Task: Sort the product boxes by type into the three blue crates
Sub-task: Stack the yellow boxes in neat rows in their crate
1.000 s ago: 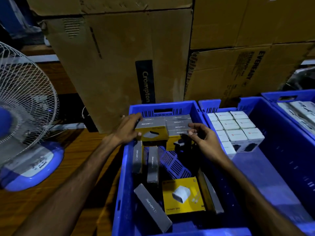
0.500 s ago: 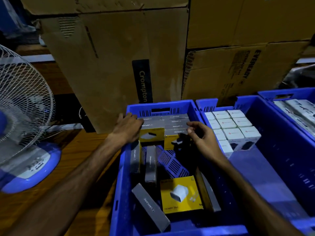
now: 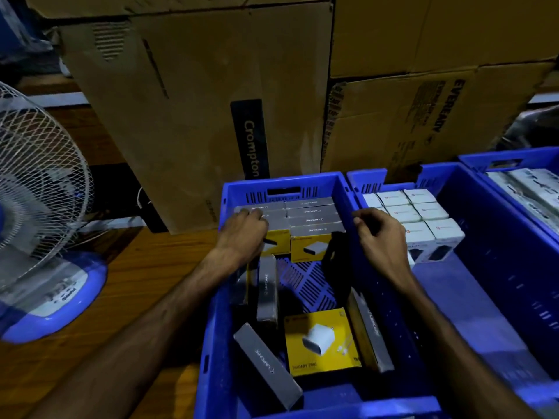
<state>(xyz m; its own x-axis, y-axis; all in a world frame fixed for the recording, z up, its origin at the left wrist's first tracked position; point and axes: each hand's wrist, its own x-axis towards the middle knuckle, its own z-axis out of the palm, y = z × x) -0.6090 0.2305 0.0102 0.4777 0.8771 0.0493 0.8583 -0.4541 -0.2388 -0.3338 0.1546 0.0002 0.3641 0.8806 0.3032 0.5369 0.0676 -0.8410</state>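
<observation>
Near rim, 6 o'clock: the left blue crate (image 3: 211,343) holds loose yellow-and-grey Lapcare boxes. A grey-sided box (image 3: 266,361) lies tilted at the 7 o'clock corner; a yellow charger box (image 3: 322,341) lies face up beside it; another box (image 3: 370,331) leans on edge against the right wall. Two more boxes (image 3: 266,290) stand on edge along the left wall. Bare slotted crate floor (image 3: 305,282) shows at the centre, the only open room in this crate.

Toward 12 o'clock, a stacked block of Lapcare boxes (image 3: 314,225) fills the far end, touching the far wall. The left hand (image 3: 243,234) rests on the block's left column, fingers bent over the top box; whether they grip it cannot be told. The right hand (image 3: 379,234) hovers over the shared rim at the block's right edge, fingers loosely curled, thumb and forefinger near each other, apparently holding nothing.

At 2 o'clock, the middle blue crate (image 3: 490,231) holds white boxes (image 3: 414,213) packed in rows at its far left corner; the rest of its floor is bare. At 3 o'clock, the right blue crate (image 3: 499,164) holds pale boxes (image 3: 532,186), blurred.

Beyond, at 12 o'clock, cardboard cartons (image 3: 196,116) stand just behind the crates. At 9 o'clock a table fan (image 3: 39,207) stands on the wooden tabletop (image 3: 145,285).
</observation>
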